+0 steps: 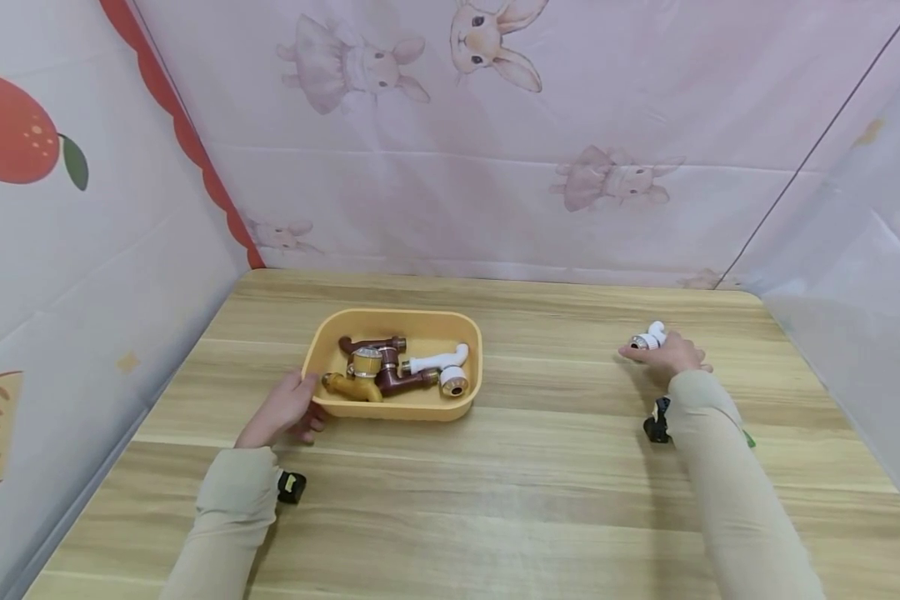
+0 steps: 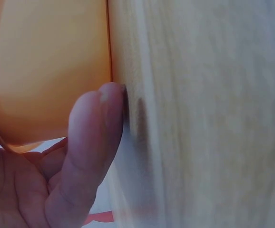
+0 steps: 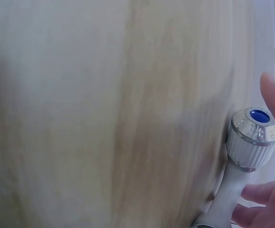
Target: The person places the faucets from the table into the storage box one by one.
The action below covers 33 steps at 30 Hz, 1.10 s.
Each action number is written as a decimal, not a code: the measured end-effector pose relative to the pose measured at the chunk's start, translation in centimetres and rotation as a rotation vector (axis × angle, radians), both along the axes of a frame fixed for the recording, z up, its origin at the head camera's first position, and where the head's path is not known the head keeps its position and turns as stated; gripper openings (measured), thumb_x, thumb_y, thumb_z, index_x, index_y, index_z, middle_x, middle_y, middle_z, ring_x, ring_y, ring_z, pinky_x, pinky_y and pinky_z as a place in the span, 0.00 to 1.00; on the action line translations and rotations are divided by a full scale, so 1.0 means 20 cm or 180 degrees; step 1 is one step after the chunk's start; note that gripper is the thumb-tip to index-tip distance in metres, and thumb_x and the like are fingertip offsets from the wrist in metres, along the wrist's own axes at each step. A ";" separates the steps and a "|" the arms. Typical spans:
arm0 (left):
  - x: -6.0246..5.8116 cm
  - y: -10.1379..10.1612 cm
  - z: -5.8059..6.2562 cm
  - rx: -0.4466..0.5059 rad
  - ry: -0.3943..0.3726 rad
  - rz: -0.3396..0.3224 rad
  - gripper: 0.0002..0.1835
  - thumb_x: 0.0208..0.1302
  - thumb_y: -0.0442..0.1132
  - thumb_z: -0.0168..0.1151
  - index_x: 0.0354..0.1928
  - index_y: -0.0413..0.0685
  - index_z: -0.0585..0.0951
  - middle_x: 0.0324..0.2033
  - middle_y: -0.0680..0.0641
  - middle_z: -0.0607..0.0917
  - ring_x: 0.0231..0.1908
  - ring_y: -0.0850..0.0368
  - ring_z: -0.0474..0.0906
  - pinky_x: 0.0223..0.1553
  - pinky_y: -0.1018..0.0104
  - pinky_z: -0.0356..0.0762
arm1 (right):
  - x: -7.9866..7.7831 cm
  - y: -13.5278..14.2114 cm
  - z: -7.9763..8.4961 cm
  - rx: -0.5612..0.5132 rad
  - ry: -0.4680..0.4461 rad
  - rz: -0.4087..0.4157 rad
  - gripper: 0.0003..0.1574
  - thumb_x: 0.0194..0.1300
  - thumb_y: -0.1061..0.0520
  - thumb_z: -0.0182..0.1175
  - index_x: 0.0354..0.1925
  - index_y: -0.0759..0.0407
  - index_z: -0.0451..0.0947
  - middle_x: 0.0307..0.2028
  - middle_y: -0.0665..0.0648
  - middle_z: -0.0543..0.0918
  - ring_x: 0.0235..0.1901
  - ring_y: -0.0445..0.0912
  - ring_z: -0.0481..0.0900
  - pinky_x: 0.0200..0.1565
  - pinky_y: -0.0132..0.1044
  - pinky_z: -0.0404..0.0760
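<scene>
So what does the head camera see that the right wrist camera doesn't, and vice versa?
Only the head view shows the yellow, rectangular plastic tray holding brown, golden and white taps, and the left hand at its rim. Only the right wrist view clearly shows the round blue disc on the ribbed knob of the lone white tap. Both show that tap, the right hand and the wood-grain table.

On the table (image 1: pixel 495 500), the tub (image 1: pixel 405 410) with taps (image 1: pixel 407 382) inside sits right of the left hand (image 1: pixel 288 407); a lone tap (image 1: pixel 648 339) lies beside the right hand (image 1: pixel 675 357).
</scene>
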State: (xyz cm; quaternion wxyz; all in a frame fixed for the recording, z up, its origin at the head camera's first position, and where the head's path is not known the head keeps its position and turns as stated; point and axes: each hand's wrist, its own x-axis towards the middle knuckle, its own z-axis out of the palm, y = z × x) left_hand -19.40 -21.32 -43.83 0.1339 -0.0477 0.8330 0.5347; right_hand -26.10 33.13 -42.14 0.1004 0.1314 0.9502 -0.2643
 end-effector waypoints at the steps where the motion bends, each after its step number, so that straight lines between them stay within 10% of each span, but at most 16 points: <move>1: 0.00 0.00 0.00 0.0007 -0.0006 0.0002 0.23 0.72 0.44 0.26 0.53 0.29 0.58 0.25 0.39 0.75 0.20 0.53 0.75 0.19 0.57 0.80 | 0.00 0.00 0.00 0.0005 0.0021 -0.0022 0.59 0.53 0.30 0.56 0.58 0.78 0.52 0.49 0.77 0.62 0.52 0.74 0.55 0.52 0.70 0.51; 33: 0.01 0.01 0.02 -0.0053 -0.0012 0.0013 0.22 0.72 0.44 0.27 0.54 0.29 0.58 0.27 0.37 0.76 0.21 0.51 0.75 0.21 0.56 0.81 | 0.01 -0.02 -0.04 -0.0339 0.0566 -0.0088 0.44 0.51 0.36 0.64 0.50 0.70 0.67 0.48 0.72 0.72 0.54 0.70 0.61 0.54 0.75 0.33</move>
